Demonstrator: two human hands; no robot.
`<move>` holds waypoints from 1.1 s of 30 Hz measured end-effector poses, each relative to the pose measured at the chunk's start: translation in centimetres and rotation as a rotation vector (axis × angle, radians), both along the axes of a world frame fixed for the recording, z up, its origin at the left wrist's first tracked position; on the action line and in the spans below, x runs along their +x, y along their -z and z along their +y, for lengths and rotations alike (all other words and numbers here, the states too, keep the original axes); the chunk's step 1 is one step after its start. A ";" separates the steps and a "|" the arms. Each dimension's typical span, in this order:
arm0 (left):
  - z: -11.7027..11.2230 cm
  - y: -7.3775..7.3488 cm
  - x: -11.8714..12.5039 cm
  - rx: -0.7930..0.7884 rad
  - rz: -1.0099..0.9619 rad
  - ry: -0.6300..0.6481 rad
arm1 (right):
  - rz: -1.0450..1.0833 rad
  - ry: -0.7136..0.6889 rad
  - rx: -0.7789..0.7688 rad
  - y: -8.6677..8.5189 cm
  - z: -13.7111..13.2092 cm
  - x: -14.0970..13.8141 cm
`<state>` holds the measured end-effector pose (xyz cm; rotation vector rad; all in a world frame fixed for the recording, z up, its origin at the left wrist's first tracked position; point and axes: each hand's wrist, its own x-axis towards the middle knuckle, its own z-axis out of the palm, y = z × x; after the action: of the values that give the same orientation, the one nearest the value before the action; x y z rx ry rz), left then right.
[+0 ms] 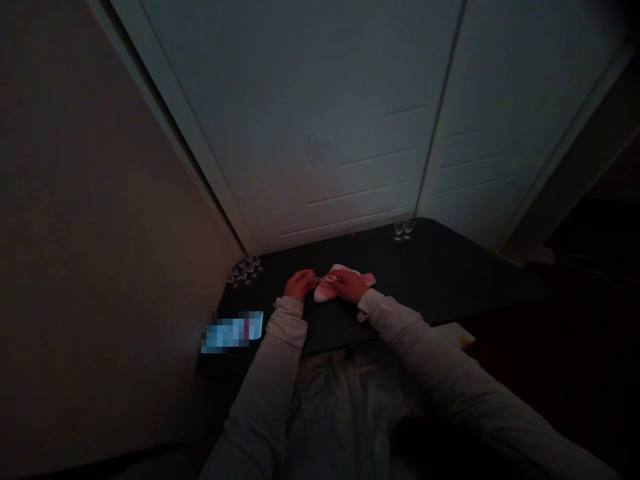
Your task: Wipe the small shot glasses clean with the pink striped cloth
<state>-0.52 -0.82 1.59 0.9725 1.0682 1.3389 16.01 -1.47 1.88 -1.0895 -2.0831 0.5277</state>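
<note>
My left hand [299, 285] is closed, thumb and fingers pinching a small clear glass [317, 281], which is mostly hidden by the fingers and shows only as a glint. A pink-and-white cloth [324, 292] is gripped in my right hand [351, 287], bunched at the glass, with its loose end spreading out behind the fingers. The two hands are close together above the front part of the dark table [400, 287].
Several small stemmed glasses [245, 271] stand grouped at the table's left edge. Two more stemmed glasses [404, 231] are at the back by the white panelled doors [300, 100]. A lit phone [233, 332] lies front left, near the wall [100, 267]. The room is dim.
</note>
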 end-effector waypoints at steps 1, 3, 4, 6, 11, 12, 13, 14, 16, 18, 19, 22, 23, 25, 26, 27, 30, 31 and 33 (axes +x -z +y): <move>0.0 0.0 0.0 0.001 0.007 0.000 | 0.005 -0.003 0.000 0.0 0.0 0.0; 0.0 0.0 0.0 0.003 0.020 0.000 | 0.013 -0.009 0.003 0.1 0.1 0.0; 0.0 0.0 0.0 0.003 0.023 0.001 | 0.012 -0.010 0.004 0.1 0.1 0.0; -0.1 -0.1 0.0 0.003 0.026 0.000 | 0.002 -0.006 0.012 0.2 0.2 0.0; -0.1 -0.1 0.0 0.004 0.028 -0.003 | 0.011 -0.011 0.024 0.2 0.3 0.0; -0.1 -0.1 0.0 0.009 0.029 -0.001 | 0.018 -0.017 0.020 0.2 0.3 0.0; 0.0 0.0 0.0 0.015 0.034 0.003 | 0.022 -0.021 0.016 0.2 0.3 0.0; 0.1 0.2 -0.1 0.022 0.042 0.008 | 0.025 -0.022 0.014 0.2 0.3 0.0; 0.2 0.4 -0.2 0.035 0.063 0.017 | 0.022 -0.021 0.013 0.3 0.3 0.0; 0.4 0.7 -0.3 0.040 0.078 0.022 | 0.021 -0.019 0.015 0.3 0.3 0.0; 0.5 0.8 -0.3 0.043 0.082 0.023 | 0.022 -0.021 0.016 0.3 0.3 0.0; 0.6 0.9 -0.4 0.050 0.094 0.025 | 0.020 -0.029 0.019 0.3 0.3 0.0; 0.6 0.9 -0.4 0.054 0.098 0.026 | 0.018 -0.030 0.024 0.3 0.3 0.0; 0.6 0.9 -0.4 0.059 0.108 0.022 | 0.009 -0.025 0.029 0.2 0.2 0.0; 0.6 0.9 -0.4 0.061 0.115 0.019 | 0.005 -0.018 0.030 0.2 0.2 0.0; 0.6 0.9 -0.4 0.065 0.124 0.014 | 0.003 -0.012 0.030 0.2 0.1 0.0; 0.6 0.9 -0.3 0.066 0.151 -0.007 | 0.011 -0.022 0.018 0.1 0.0 0.0; 0.6 0.9 -0.3 0.064 0.161 -0.011 | 0.018 -0.030 0.015 0.1 0.0 0.0; 0.6 1.0 -0.3 0.063 0.183 -0.011 | 0.027 -0.039 0.012 0.0 -0.1 0.0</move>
<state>-0.83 -0.22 0.63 1.1553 1.1756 1.3181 15.98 -1.53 1.83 -1.0318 -2.0855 0.5456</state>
